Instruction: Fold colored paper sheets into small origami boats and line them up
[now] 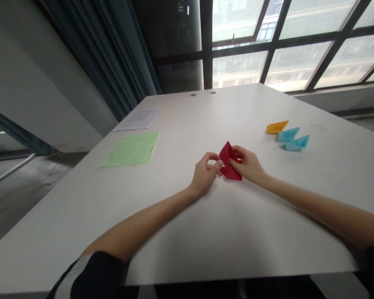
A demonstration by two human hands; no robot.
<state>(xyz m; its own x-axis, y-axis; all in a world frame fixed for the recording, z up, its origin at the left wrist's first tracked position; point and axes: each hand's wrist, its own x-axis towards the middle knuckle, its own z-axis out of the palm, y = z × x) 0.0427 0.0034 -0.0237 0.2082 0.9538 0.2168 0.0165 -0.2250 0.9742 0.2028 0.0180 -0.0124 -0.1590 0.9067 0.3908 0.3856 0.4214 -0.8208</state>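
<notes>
A folded piece of red paper (229,166) is held just over the white table, a pointed corner facing up. My left hand (206,171) pinches its left edge between thumb and fingers. On the other side, my right hand (247,165) grips the paper, thumb on the near face and fingers behind it. The fingers of the right hand are partly hidden by the red paper. To the right stand a folded yellow paper boat (276,127) and two light blue paper boats, one farther back (288,134) and one nearer (297,143).
A green sheet of paper (131,149) lies flat at the left of the white table (187,232). Behind it is a printed white sheet (138,119). Two round grommets sit near the far edge. A blue curtain (112,54) and windows (239,66) stand beyond the table.
</notes>
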